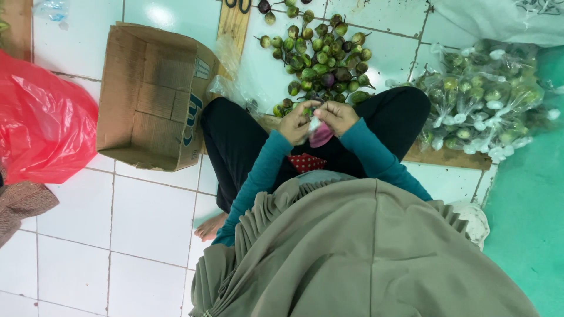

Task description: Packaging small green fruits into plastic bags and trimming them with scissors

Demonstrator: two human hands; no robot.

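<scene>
Head view looked straight down on a person seated cross-legged on a white tiled floor (147, 217). Left hand (298, 122) and right hand (335, 116) met in front of the lap, fingers curled in around a small clear plastic bag (315, 124) with a purple eggplant (321, 136) hanging just under it. Both hands looked pinched shut on the bag's mouth, thumbs and fingertips touching the plastic; exact grip was partly hidden, so I could not tell which fingers carried the weight. Holding it close over the lap probably kept the bag steady and open between two hands, judging by the pose.

Loose pile of small green and purple eggplants (320, 58) lay on the floor just beyond the hands, near enough to reach without leaning, which likely explained its spot. Heap of already filled clear bags (484, 103) sat to the person's right, near the knee, well apart from the loose pile, likely to keep filled bags separate from loose ones. Open cardboard box (150, 97) lay on its side to the left, beside the left knee. Red plastic bag (41, 120) sat further left, apart from the box. Wooden board (235, 23) ran along the floor between box and pile. Scissors handles (238, 4) showed at the top edge, only partly in view. Bare foot (210, 226) poked out below the left arm.
</scene>
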